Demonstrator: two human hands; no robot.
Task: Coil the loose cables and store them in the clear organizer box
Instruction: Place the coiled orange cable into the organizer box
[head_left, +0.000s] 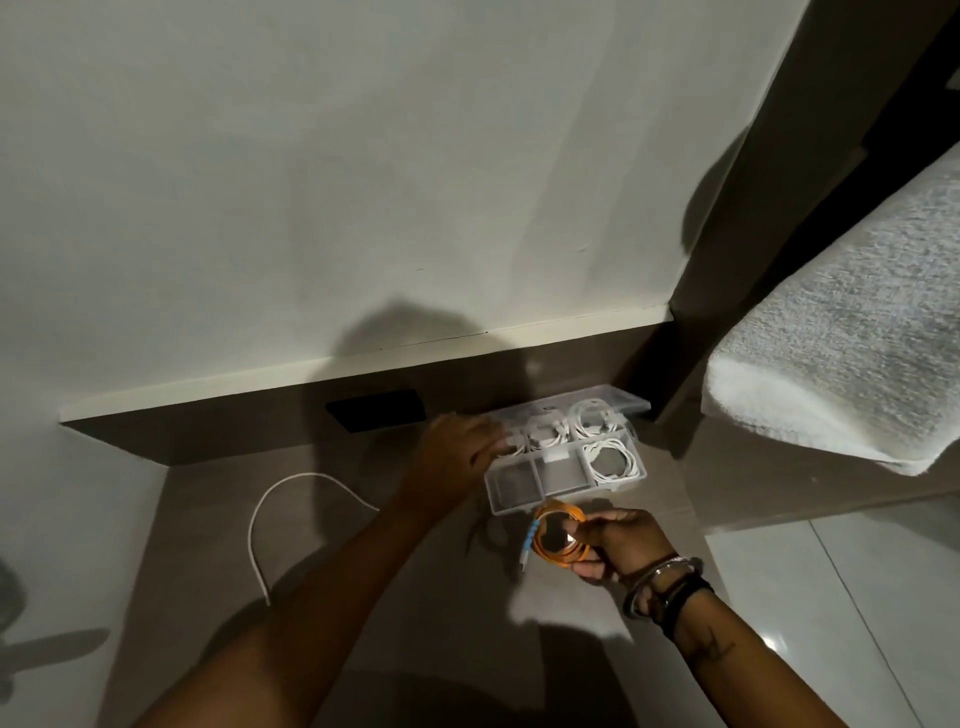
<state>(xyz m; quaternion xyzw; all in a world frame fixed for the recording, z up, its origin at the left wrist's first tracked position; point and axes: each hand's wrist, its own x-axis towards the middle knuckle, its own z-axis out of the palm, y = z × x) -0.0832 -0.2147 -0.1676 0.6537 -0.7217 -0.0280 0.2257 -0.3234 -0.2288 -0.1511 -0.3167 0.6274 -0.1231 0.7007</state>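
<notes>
Right hand (618, 545): low and right of centre in the frame, my fingers (597, 522) closed around an orange cable coil (558, 538) (a blue-and-white plug end hangs off its left side), held just in front of the box's near edge.
Left hand (457, 449): at mid-frame, reaching into the far-left compartment of the clear organizer box (524, 491); my fingers are bent down onto a white cable there, though I cannot tell whether they actually grip it.
Box contents: white coils (592, 418) fill the far row, one more white coil (610, 460) sits in the near right compartment; the two near-left compartments hold no cables.
Lid: open, lying back toward the wall.
Loose cable: a white cable (291, 499) arcs across the tabletop (208, 519) at left of the frame, well apart from the box.
</notes>
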